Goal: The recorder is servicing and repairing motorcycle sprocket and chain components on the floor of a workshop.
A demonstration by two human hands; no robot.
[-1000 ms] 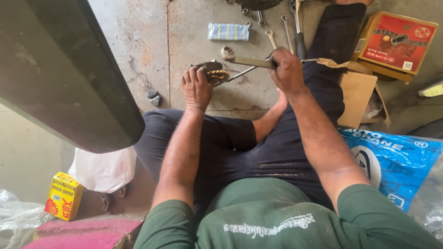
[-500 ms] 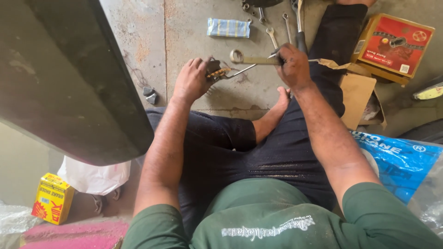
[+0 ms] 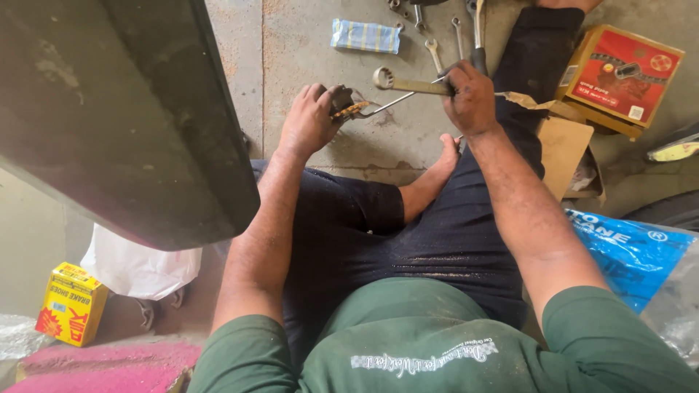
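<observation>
While hands [image 3: 393, 109] work, concrete floor [image 3: 306, 44] stained.

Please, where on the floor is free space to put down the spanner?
Bare concrete lies between the dark panel and the striped packet, and below the left hand toward the foot. It is crowded by the loose spanners and the red box.
</observation>
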